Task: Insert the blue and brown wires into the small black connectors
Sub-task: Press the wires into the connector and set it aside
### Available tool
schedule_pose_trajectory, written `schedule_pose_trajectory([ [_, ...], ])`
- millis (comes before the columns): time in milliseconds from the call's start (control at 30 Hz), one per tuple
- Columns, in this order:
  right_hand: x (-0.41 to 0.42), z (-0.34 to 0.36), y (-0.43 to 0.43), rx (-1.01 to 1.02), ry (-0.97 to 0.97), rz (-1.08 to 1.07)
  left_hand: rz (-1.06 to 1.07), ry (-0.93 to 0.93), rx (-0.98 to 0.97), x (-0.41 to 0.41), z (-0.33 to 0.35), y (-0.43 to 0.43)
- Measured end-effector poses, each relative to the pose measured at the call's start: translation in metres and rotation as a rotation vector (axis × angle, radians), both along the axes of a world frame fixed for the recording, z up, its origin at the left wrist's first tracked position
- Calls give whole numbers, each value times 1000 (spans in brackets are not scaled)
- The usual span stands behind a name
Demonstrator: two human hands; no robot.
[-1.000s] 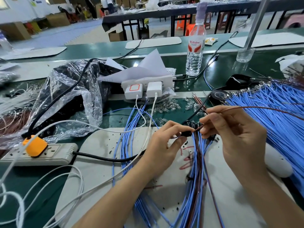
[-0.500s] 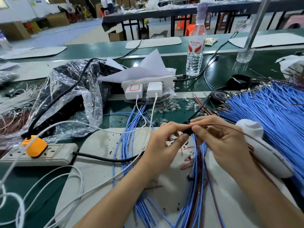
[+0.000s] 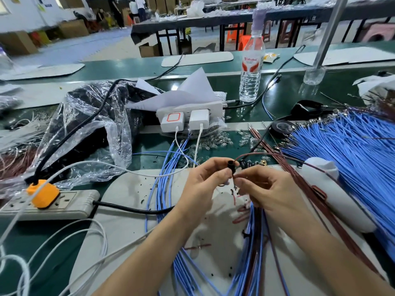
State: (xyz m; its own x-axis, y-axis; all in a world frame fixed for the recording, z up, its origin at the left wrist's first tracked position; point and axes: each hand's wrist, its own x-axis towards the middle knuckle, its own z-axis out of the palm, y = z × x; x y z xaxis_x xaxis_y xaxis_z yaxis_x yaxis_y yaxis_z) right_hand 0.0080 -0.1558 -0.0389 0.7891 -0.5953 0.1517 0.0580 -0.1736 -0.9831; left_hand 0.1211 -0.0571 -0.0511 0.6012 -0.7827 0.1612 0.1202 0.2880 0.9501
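Item: black connector (image 3: 230, 164), pinched by left hand (image 3: 205, 180); brown wire (image 3: 267, 154), pinched by right hand (image 3: 269, 189). Best fed straight, terminal square.

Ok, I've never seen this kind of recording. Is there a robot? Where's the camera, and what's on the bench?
No robot: a person works bare-handed, and the one camera sits on their head, looking down at the hands. The left hand pinches a small black connector; the right hand pinches at its lower end. A brown wire arcs from the connector's top to the right. On the white mat lie bundled blue and brown wires; a big fan of blue wires lies right. Left are a power strip and a crumpled plastic bag; behind stands a water bottle.
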Motion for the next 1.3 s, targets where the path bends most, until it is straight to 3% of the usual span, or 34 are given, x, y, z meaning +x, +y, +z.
schedule_pose_trajectory([
  [100, 1, 1, 3, 54, 5, 57, -59, 38, -32, -3, -1, 0],
  [200, 0, 1, 6, 215, 80, 175, -108, 312, -86, -1, 6, 0],
  [267, -5, 7, 6, 287, 170, 431, -89, 583, -138, 7, 10, 0],
  [333, -12, 18, 3, 252, 325, 852, -27, 796, -233, 19, 14, 3],
  [400, -18, 27, -2, 204, 475, 1237, 59, 889, -281, 29, 17, 5],
  [433, -20, 29, -5, 209, 528, 1315, 91, 885, -275, 31, 17, 5],
  [500, -22, 30, -4, 247, 550, 1250, 115, 805, -207, 28, 16, 4],
  [633, -11, 12, -2, 402, 301, 626, 0, 535, -34, 7, 9, -2],
  [700, -8, 9, -3, 393, 233, 441, -39, 461, 11, 1, 7, -2],
  [767, -8, 7, -5, 337, 232, 438, -31, 447, 13, 1, 7, -2],
  [900, -14, 12, -5, 233, 386, 898, 67, 537, -85, 14, 10, 0],
  [1000, -17, 15, -7, 210, 432, 994, 58, 536, -126, 13, 9, 0],
  [1133, -11, 9, -5, 232, 397, 702, 53, 242, -99, 0, 5, -2],
  [1233, -7, 5, -7, 310, 189, 378, 143, -131, -40, -5, 4, 1],
  [1300, -6, 4, -8, 250, 64, 248, 154, -284, -41, -9, 2, 2],
])
